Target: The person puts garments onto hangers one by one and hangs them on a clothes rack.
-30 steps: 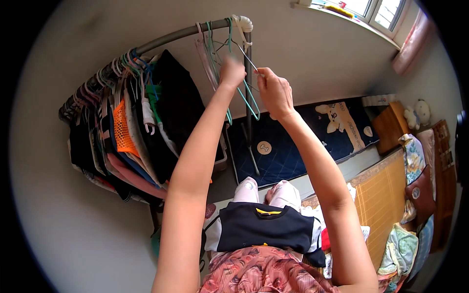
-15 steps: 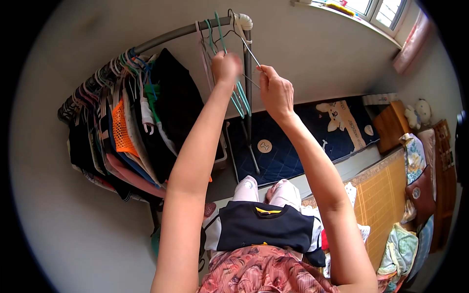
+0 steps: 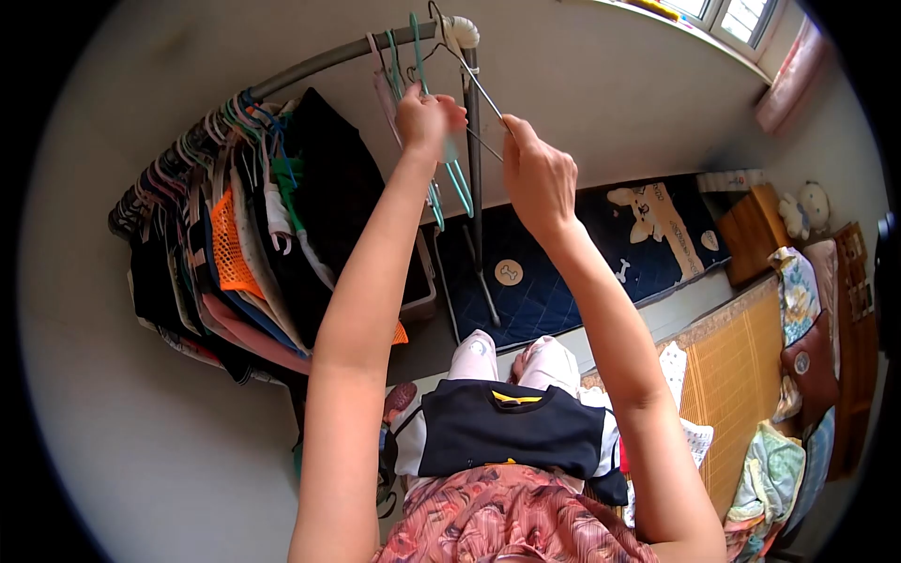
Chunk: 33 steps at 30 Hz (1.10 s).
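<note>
You're gripping the wire hanger (image 3: pixel 483 88) in your right hand (image 3: pixel 542 174), near the rail (image 3: pixel 347 58)'s end; your left hand (image 3: pixel 424 117) is half-curling by the teal hanger (image 3: pixel 416 39), can't tell if it's holding. They're crowding, so go easy.

The left hand (image 3: pixel 422 124) blurs (only partly); the top edge cuts off the window (image 3: pixel 746 21).

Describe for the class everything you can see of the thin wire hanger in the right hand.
The thin wire hanger looks like metal, with a dark curved hook, a sloping shoulder and a lower bar. No garment shows on it. The right hand grips its lower corner. Its hook shows near the end of the rail; whether they touch is unclear. Its other side is partly hidden around the left hand.
</note>
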Tool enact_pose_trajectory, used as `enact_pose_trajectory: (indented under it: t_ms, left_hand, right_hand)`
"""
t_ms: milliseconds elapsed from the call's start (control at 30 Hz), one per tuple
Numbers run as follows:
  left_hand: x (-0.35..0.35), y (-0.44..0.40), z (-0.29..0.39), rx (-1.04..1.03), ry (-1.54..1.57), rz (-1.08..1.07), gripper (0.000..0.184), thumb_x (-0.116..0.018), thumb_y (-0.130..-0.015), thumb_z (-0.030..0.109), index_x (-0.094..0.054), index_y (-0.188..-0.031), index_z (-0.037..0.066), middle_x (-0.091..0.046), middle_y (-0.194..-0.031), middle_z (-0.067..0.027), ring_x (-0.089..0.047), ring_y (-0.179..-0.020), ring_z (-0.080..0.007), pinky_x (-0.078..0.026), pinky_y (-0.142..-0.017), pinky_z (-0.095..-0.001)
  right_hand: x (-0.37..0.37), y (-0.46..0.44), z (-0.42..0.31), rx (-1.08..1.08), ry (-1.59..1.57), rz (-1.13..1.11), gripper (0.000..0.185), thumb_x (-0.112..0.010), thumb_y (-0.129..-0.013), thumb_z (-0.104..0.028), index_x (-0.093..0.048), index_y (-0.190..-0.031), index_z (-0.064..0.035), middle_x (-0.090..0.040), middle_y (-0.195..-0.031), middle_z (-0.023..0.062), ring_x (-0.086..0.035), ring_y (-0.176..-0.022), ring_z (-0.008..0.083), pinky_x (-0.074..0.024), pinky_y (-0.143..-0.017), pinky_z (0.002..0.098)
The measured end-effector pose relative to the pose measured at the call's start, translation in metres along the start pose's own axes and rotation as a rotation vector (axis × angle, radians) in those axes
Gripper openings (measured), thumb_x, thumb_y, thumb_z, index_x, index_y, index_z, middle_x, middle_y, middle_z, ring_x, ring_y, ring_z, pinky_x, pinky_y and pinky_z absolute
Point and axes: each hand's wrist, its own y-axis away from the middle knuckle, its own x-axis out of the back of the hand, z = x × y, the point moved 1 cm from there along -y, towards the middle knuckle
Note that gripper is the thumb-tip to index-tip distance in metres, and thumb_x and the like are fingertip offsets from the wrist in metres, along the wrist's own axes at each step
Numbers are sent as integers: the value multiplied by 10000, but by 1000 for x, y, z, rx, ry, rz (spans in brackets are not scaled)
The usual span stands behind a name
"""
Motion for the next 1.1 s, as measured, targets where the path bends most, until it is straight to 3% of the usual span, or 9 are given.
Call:
enact_pose_trajectory:
  t_ms: [233, 333, 433, 533, 633, 667, 767, 1033, 1100]
  left_hand:
    - [1, 4, -1, -7, -110, -106, 537, -437, -938, 49, -251, -1426, -75, -601, -972, -153, -659, -776, -213, -566, -690, -324]
    - [15, -3, -22, -697, -931, 97, 605, -557, -875, 98, -311, -1403, -65, -604, -1021, -166, -652, -887, -258, -533, -782, -385]
    - [32, 20, -12, -1151, -985, 618, 568, -620, -828, 136, -417, -1326, -47, -605, -1089, -172, -629, -980, -283, -494, -841, -415]
    - [48, -6, -50, -603, -688, 577, 434, -555, -845, 94, -453, -1249, -27, -577, -1197, -201, -601, -1055, -341, -457, -916, -426]
    - [51, 2, -44, -159, -489, 112, 369, -514, -837, 25, -472, -1203, -3, -602, -1157, -194, -650, -945, -325, -490, -861, -434]
    - [44, 10, -40, -208, -473, 95, 389, -461, -823, -49, -484, -1207, 8, -626, -1077, -166, -680, -816, -290, -537, -751, -398]
    - [32, 12, -34, -186, -367, -6, 308, -453, -819, -77, -530, -1109, -9, -637, -1013, -115, -684, -842, -209, -540, -660, -307]
    - [-8, 13, -30, -175, -294, -133, 346, -443, -822, -72, -502, -1158, -20, -625, -1020, -120, -689, -863, -222, -555, -717, -310]
    - [0, 15, -36, -243, -270, -131, 227, -540, -906, 94, -541, -1108, -8, -636, -927, -83, -635, -782, -150, -533, -682, -300]
  right_hand:
    - [47, 93, 10, -101, -37, 5, 269, -568, -887, -26, -592, -1153, -58, -639, -672, 126, -619, -508, 238, -457, -451, 312]
    - [59, 129, 12, -235, -86, -3, 253, -565, -899, -22, -612, -1146, -48, -691, -803, 133, -668, -591, 233, -489, -499, 296]
    - [62, 146, 14, -326, -127, 0, 247, -564, -905, -24, -618, -1146, -39, -701, -853, 136, -669, -592, 219, -489, -506, 289]
    - [68, 150, 10, -405, -155, -5, 245, -561, -908, -21, -620, -1146, -28, -703, -876, 133, -640, -550, 189, -475, -499, 275]
    - [76, 155, 7, -479, -195, 15, 242, -545, -917, -20, -621, -1147, -16, -704, -896, 120, -583, -519, 138, -446, -496, 249]
    - [80, 158, 6, -494, -198, 28, 242, -541, -919, -22, -621, -1147, -15, -704, -897, 118, -582, -523, 133, -444, -497, 247]
    - [91, 172, 9, -555, -207, 64, 241, -529, -931, -40, -623, -1151, -13, -710, -931, 88, -540, -526, 86, -413, -485, 232]
    - [115, 192, 13, -613, -266, 120, 241, -517, -945, -52, -606, -1160, 12, -710, -1018, 73, -475, -523, 45, -373, -466, 210]
    - [122, 201, 11, -605, -389, 186, 270, -490, -969, -56, -564, -1221, 6, -695, -1036, 75, -431, -580, 12, -340, -498, 165]
